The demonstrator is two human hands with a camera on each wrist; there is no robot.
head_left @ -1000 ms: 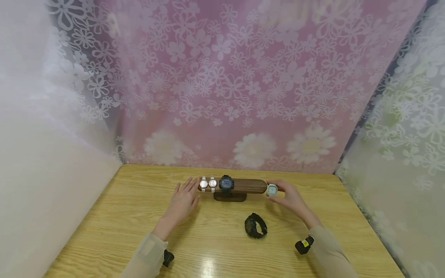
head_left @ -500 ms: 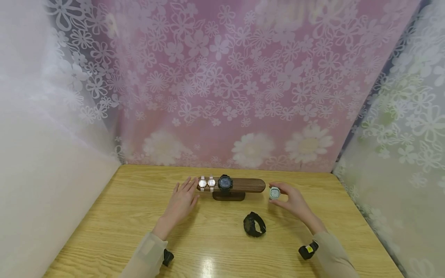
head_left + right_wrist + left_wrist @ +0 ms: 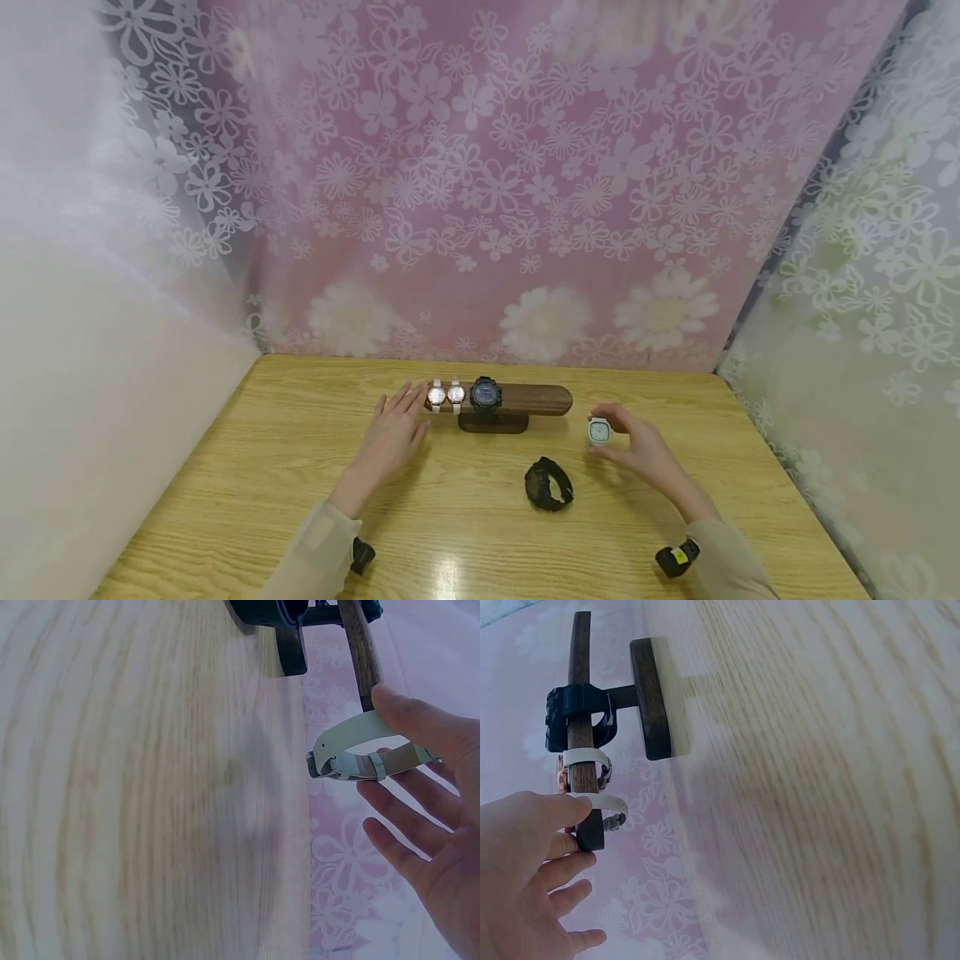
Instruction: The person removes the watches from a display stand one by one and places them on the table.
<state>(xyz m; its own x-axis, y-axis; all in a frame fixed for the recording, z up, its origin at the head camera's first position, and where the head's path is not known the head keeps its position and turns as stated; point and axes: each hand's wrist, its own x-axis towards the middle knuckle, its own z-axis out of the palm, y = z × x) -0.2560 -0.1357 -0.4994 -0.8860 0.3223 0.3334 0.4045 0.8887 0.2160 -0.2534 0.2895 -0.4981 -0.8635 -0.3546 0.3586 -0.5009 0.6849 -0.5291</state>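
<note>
A dark wooden watch stand [image 3: 525, 400] sits at the back of the table. Its bar carries two white-strapped watches [image 3: 446, 394] and a black watch [image 3: 485, 394]. My left hand [image 3: 390, 435] lies open, its fingertips [image 3: 570, 814] against the bar's left end [image 3: 591, 834]. My right hand [image 3: 643, 450] pinches a pale green square watch [image 3: 599, 431] just right of the bar and nearer me, clear of the stand. In the right wrist view the thumb lies over its strap [image 3: 367, 754], with the bar's end [image 3: 360, 652] behind. A second black watch [image 3: 549, 484] lies on the table.
The wooden table [image 3: 247, 467] is walled by flowered curtains at the back [image 3: 487, 208] and on both sides. Bare tabletop lies left and right of the stand and along the near edge.
My right hand has drawn the pale green watch off the bar's right end and moved it right and toward me. The left hand has stayed at the left end.
</note>
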